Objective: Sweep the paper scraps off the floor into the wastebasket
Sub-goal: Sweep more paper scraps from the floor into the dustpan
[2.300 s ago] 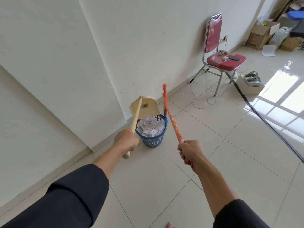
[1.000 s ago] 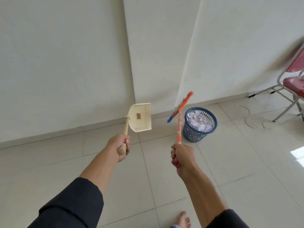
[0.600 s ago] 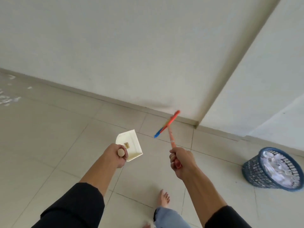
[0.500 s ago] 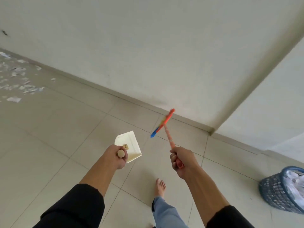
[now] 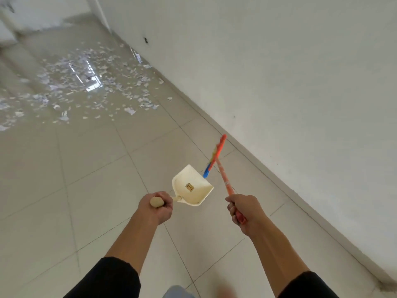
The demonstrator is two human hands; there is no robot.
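left hand (image 5: 158, 206) grips the dustpan (image 5: 192, 187) handle, right hand (image 5: 243, 208) grips the broom (image 5: 223, 175) — paper scraps (image 5: 86, 82) lie on the floor (image 5: 96, 179) ahead.

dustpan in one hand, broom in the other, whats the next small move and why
Probably carry both tools forward to the paper scraps by the wall. The left hand grips the dustpan, which looks empty, the right hand grips the broom, both are held off the floor, and the scraps lie well ahead.

one dustpan (image 5: 191, 188), one broom (image 5: 223, 173), two hands: left hand (image 5: 158, 206), right hand (image 5: 243, 209); paper scraps (image 5: 86, 82) too many to count.
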